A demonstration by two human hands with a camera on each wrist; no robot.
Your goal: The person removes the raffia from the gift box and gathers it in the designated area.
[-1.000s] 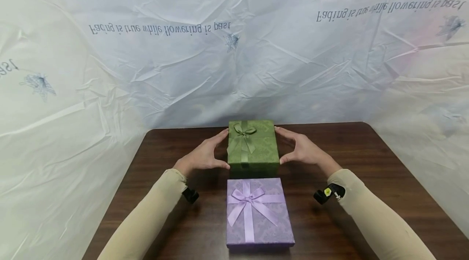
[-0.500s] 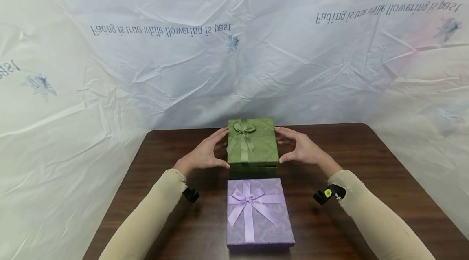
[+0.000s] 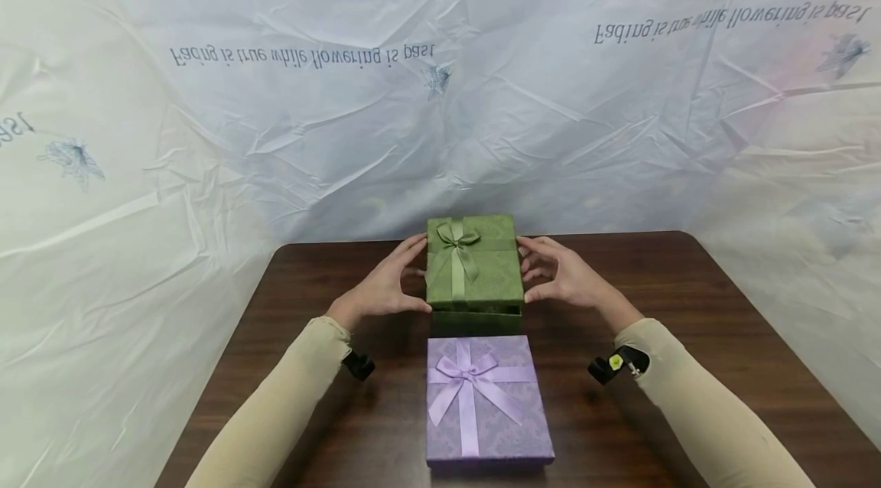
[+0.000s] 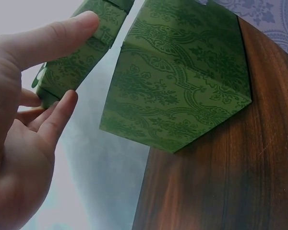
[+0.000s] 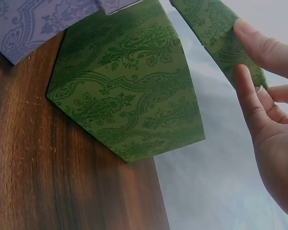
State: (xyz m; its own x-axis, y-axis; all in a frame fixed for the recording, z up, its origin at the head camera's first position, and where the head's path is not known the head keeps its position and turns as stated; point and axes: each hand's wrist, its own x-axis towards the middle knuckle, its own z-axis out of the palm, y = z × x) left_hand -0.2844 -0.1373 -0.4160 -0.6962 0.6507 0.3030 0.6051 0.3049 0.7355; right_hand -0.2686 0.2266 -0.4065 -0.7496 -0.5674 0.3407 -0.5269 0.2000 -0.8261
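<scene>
Both hands hold the green gift box lid (image 3: 499,262), which has a green ribbon bow on top. My left hand (image 3: 378,289) grips its left side, thumb at the near corner. On the right side my right hand (image 3: 574,279) grips it the same way. Below sits the green box base (image 3: 475,322) on the table. Each wrist view shows a gap between the lid (image 4: 79,64) and the patterned base (image 5: 129,91). The inside of the base is hidden under the lid.
A purple gift box (image 3: 502,427) with a lilac ribbon bow stands directly in front of the green one. The dark wooden table (image 3: 654,274) ends close behind the green box, where a white printed sheet (image 3: 551,128) hangs. Similar sheets flank both sides.
The green lid has risen off its base, held in both hands, and a dark gap has opened at the front. The purple box has stayed in place.
</scene>
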